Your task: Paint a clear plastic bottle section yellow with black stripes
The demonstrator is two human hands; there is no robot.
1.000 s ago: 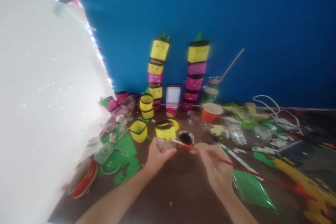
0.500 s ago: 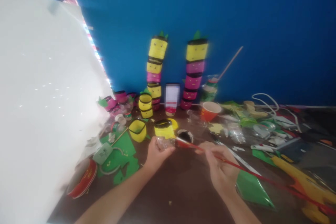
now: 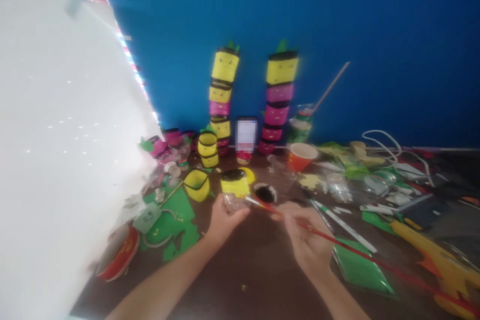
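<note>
Cluttered bench, yellow-and-pink towers behind, dark-filled pot just beyond the red brush — person's left hand curled around a yellow-and-clear cup, right hand pinching the brush, tip near the cup.

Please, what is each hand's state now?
Left hand: closed around a clear plastic container, partly yellow.
Right hand: closed on a long, thin red paintbrush.

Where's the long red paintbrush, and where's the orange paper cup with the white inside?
Long red paintbrush (image 3: 354, 248): head view, on its handle.
Orange paper cup (image 3: 297, 163): head view, on its outer wall.
</note>
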